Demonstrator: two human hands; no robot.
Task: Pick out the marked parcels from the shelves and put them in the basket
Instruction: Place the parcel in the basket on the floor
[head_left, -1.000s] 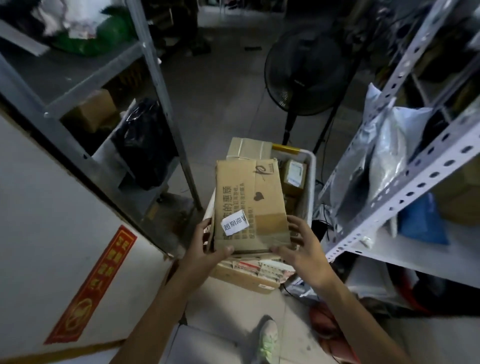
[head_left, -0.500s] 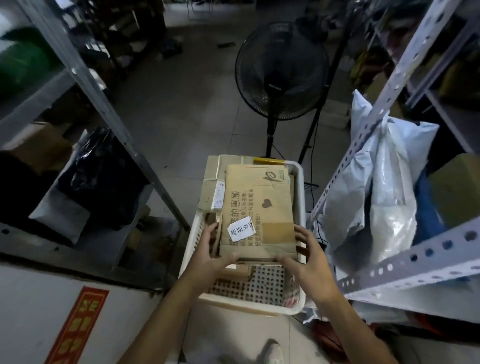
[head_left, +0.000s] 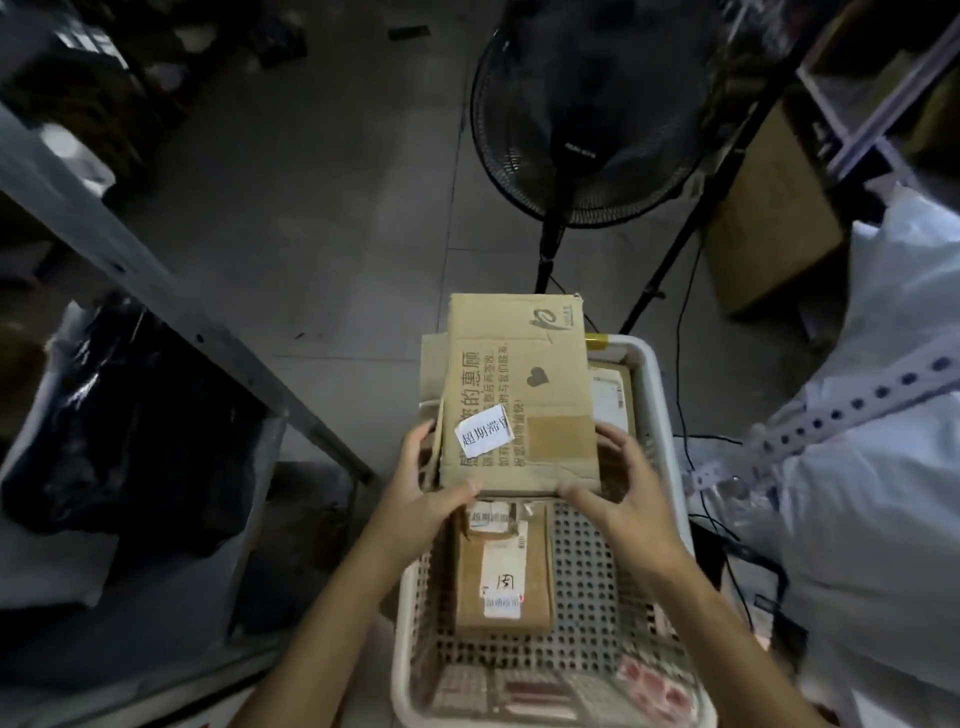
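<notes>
The person is setting down a marked parcel: the box (head_left: 519, 384), with a white label (head_left: 484, 431) on its top face, is lying flat over the far half of the basket (head_left: 658, 415), its far end jutting past the rim. The left hand (head_left: 423, 493) is gripping the near left corner, thumb on top and fingers curled round the side. The right hand (head_left: 623, 488) is doing the same at the near right corner, so both are clasping the cardboard. To my eye one placing is finishing here. The box seems to be sitting on other parcels beneath it, though I cannot tell whether its weight is on them yet. The next move is calling for a gentle letting-go once the box is lying steady, perhaps after a nudge nearer so that it is not overhanging, then a search for the next marked one. A smaller parcel (head_left: 501, 577) is lying on the basket's perforated bottom between the wrists. The basket is standing on a grey tiled floor (head_left: 337, 208) in a dim aisle. A black fan (head_left: 587, 114) is standing just beyond it, a grey upright (head_left: 156, 280) is slanting down on the left beside a black bag (head_left: 135, 426), and pale sacks (head_left: 883, 493) are bulging behind a perforated rail (head_left: 857, 405) on the right.
</notes>
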